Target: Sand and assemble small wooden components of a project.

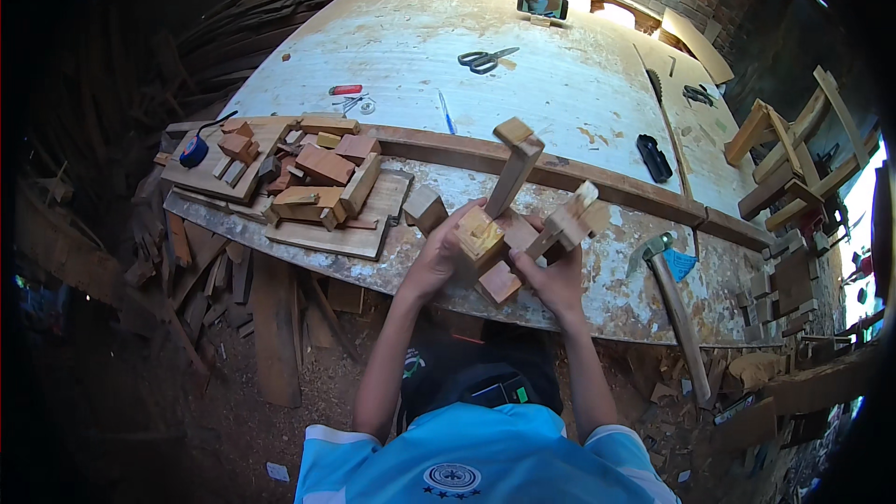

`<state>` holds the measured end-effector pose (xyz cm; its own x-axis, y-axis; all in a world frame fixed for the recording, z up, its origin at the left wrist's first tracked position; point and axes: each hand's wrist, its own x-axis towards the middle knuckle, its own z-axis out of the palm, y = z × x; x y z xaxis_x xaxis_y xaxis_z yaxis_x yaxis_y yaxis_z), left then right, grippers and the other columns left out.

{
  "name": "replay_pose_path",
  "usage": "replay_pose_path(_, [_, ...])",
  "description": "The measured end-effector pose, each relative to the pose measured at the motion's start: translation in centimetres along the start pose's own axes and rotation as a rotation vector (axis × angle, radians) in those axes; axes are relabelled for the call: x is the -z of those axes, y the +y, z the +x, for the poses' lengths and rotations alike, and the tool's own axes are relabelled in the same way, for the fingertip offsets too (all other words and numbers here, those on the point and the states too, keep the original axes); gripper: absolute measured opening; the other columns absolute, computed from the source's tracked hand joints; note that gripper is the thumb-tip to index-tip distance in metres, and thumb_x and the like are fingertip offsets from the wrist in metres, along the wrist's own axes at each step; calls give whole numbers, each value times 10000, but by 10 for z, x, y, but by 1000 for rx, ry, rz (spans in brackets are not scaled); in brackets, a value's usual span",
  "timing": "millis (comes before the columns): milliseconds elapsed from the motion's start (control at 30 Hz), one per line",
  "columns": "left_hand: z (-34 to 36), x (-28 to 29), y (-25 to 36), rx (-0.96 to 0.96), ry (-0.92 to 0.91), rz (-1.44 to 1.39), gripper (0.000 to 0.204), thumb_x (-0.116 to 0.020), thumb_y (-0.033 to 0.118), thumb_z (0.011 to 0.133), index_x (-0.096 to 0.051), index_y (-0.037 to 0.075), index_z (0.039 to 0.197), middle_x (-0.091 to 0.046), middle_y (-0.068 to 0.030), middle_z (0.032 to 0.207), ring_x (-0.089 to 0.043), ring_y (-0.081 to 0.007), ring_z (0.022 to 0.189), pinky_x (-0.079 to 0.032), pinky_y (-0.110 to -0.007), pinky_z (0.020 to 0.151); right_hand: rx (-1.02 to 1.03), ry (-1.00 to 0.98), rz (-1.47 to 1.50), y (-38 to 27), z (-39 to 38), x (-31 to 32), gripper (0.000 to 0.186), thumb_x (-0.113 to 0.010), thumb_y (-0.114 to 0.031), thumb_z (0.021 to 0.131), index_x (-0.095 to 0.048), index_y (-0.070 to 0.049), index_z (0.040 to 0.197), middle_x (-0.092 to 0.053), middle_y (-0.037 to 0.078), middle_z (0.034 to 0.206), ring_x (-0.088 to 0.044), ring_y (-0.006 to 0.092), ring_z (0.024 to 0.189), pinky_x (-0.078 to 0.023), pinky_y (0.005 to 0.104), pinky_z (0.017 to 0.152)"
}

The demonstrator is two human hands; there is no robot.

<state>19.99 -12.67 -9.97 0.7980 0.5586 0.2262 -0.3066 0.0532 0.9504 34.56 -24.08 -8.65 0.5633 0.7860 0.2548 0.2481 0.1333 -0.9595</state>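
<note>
Both hands hold a wooden block assembly [480,236] just above the near edge of the workbench. My left hand [442,257] is closed round its left side, next to a pale yellow block end. My right hand [558,282] grips the right side, thumb on top, beside a pale cross-shaped piece [571,217]. An upright wooden bar [516,168] sticks up from the far side, and a reddish block end points towards me. Fingers beneath the wood are hidden. Left of my left hand stands a separate grey-brown block [425,208] on the bench.
A hammer [677,313] lies at the right, its handle past the bench edge. Wood blocks [324,166] are heaped on boards at the left beside a blue tape measure [193,152]. A long wooden rail [616,184] crosses the bench. Scissors [480,62] and a phone [542,6] are farther back.
</note>
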Motion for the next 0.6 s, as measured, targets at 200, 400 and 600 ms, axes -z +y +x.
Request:
replay_pose_path(200, [-21,-1,-18,15,35,249,723,-341,549,918,-316,-27,1353,-432,-138,1323,-376,-203,1240,-275,-316,1033,-54,-221,14,9,-6,23,593,-683,-60,711,-416,7,1236,-538,131,1159,-520,208,1092,-409,342,938])
replay_pose_path(400, [-23,-6,-23,30,160,140,659,-336,496,943,-329,-23,1348,-418,-138,1339,-369,-211,1248,-260,-318,1040,44,-460,30,16,-17,42,922,-742,-235,670,-202,5,1377,-394,157,1300,-361,245,1248,-302,364,1027])
replay_pose_path(600, [-25,-2,-31,-28,130,195,677,-335,511,937,-318,-25,1351,-418,-139,1332,-365,-213,1250,-258,-325,1039,100,-421,125,11,-5,33,846,-823,-226,579,-379,-18,1268,-393,156,1344,-391,280,1248,-308,390,1042])
